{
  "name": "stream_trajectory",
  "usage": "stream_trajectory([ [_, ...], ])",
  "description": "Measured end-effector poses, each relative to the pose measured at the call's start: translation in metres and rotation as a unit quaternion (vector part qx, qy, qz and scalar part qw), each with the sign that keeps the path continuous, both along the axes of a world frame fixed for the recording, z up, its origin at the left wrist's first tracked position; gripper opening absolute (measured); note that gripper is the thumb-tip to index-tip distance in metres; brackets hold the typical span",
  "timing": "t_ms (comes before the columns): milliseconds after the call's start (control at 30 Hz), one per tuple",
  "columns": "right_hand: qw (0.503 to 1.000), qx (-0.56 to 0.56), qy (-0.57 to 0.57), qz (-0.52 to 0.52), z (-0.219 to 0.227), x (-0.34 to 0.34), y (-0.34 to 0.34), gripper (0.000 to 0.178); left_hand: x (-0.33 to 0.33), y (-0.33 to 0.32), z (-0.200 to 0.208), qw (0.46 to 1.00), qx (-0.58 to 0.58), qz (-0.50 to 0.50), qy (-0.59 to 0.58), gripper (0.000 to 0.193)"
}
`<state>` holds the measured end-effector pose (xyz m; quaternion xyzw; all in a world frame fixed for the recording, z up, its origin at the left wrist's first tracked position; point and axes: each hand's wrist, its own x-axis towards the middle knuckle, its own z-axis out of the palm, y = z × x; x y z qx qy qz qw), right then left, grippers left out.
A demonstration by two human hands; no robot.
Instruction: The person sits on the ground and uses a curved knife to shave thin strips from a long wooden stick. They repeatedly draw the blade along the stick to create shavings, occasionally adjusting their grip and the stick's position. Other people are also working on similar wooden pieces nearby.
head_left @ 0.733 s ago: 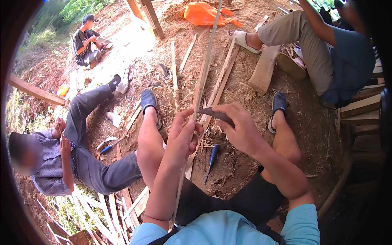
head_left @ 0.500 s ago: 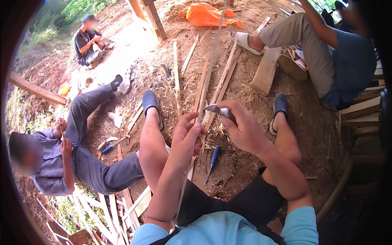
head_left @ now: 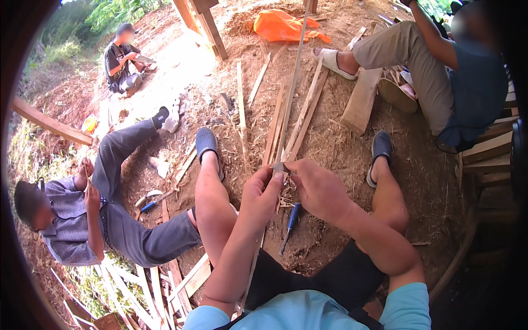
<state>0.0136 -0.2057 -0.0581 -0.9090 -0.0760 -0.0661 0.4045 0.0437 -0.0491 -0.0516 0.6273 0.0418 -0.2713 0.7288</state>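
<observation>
Left hand (head_left: 262,193): thumb and fingers closed around a wooden strip (head_left: 293,82). Right hand (head_left: 320,190): fingers closed on a small knife (head_left: 280,166), its handle hidden in the grip, the short grey blade lying across the strip at the left thumb tip; whether the edge bites cannot be told.

Wooden strip: one, long and very slender, pale tan to greyish, narrow along its visible length. Held aslant between the knees, the lower part passing beside the left forearm toward the lap, the upper part reaching away to the top of the view. Surface detail too small to read.

Ground beneath: brown earth, scattered shavings. Blue-handled tool (head_left: 293,215), one, lying just beyond the hands. Flat wooden laths (head_left: 243,113), several, lying lengthwise ahead. Thick wooden block (head_left: 360,107), one, right. Second blue-handled tool (head_left: 148,207), left.

Outer area: orange sheet (head_left: 279,25), crumpled; seated co-workers, one at left (head_left: 71,214), one at upper right (head_left: 478,82), one farther off (head_left: 122,63).
</observation>
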Motion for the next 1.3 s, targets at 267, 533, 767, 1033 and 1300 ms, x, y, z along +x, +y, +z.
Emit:
stream_trajectory([
  [267,0.997,-0.026,-0.068,-0.018,-0.002,0.005,-0.002,0.02,0.0,-0.004,-0.003,1.0,0.016,0.018,-0.012,0.026],
  [533,0.994,-0.024,-0.094,-0.055,-0.006,0.011,-0.006,0.012,0.005,-0.015,-0.012,0.999,0.031,0.009,-0.033,0.025],
  [767,0.987,-0.063,-0.104,-0.103,-0.006,0.015,-0.001,0.012,0.013,-0.023,-0.026,0.997,0.047,0.003,-0.054,0.03],
  [1033,0.984,0.005,-0.101,-0.146,-0.014,0.032,-0.008,0.013,0.015,-0.03,-0.034,0.994,0.084,-0.008,-0.076,0.03],
  [1300,0.976,0.025,-0.125,-0.177,-0.021,0.055,-0.02,0.014,0.012,-0.034,-0.035,0.992,0.085,-0.032,-0.091,0.03],
])
